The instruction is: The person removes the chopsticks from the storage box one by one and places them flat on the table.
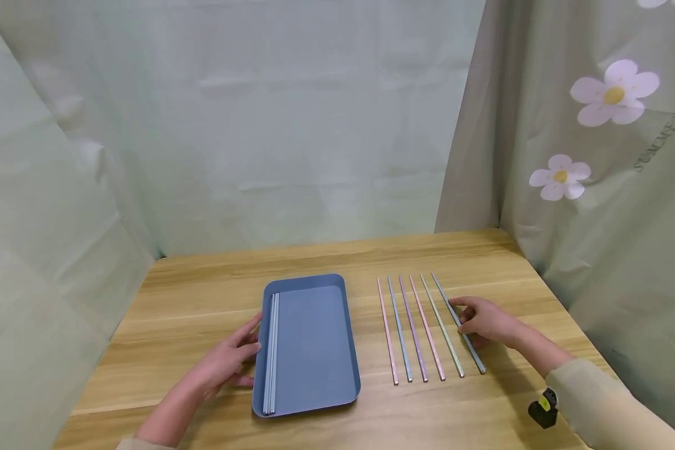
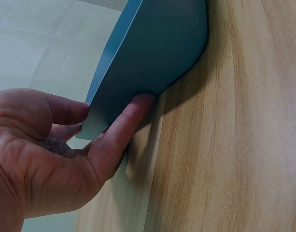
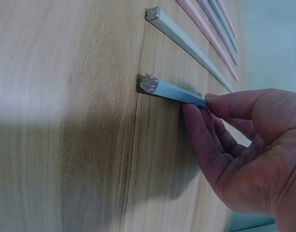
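My right hand (image 1: 486,320) pinches a blue chopstick (image 3: 174,92), the rightmost of a row, between thumb and fingers. Its square, patterned end lies low over the wooden table, and the shadow beneath leaves contact unclear. Beside it lie several chopsticks, a green one (image 1: 443,328) nearest, then pink, purple, blue and pink ones. At the left is a blue-grey rectangular tray (image 1: 320,350) with silvery chopsticks (image 1: 272,353) along its left inner side. My left hand (image 1: 225,362) rests against the tray's left outer wall; in the left wrist view its fingers (image 2: 121,130) touch that wall and the rim.
The wooden table (image 1: 214,281) reaches back to a pale cloth hanging (image 1: 326,125). Another flower-printed cloth (image 1: 613,206) hangs along the right side. A black-and-yellow device (image 1: 544,409) is at the right sleeve.
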Tool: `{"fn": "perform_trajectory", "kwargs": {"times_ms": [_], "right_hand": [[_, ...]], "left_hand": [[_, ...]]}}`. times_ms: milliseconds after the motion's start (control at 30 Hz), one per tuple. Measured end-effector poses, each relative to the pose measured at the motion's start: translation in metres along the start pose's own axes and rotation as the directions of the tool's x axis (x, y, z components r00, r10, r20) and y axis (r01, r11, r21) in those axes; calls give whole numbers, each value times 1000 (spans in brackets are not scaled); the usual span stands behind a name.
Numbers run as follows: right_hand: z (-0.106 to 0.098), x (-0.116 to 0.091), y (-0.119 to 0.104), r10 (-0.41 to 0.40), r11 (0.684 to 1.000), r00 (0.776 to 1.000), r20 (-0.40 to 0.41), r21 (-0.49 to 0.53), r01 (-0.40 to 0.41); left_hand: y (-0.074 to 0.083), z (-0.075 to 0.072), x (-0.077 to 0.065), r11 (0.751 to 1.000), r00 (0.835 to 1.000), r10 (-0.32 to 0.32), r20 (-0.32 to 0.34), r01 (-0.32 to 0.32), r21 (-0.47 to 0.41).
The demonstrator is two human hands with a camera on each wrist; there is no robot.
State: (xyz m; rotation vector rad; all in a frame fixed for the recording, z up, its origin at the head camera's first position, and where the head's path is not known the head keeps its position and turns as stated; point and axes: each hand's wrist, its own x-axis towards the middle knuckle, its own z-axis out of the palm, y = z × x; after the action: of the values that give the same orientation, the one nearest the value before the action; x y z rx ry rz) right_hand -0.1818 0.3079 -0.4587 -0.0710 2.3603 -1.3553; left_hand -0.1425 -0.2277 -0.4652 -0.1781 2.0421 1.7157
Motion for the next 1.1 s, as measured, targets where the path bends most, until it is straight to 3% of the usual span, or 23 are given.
{"fn": "perform_trajectory", "kwargs": {"times_ms": [300, 867, 1100], "right_hand": [[-1, -1, -2, -7, 999, 1000, 1, -35, 7], [-2, -2, -4, 12, 999, 1000, 18, -52, -11], [-10, -1, -8, -8, 1000, 1000, -3, 14, 8]], "left_hand": [[3, -1, -1, 1000, 999, 26, 36, -26, -7], [2, -1, -2, 999, 999, 27, 42, -26, -18], [1, -2, -2, 1000, 999, 23, 46, -23, -9]]}}
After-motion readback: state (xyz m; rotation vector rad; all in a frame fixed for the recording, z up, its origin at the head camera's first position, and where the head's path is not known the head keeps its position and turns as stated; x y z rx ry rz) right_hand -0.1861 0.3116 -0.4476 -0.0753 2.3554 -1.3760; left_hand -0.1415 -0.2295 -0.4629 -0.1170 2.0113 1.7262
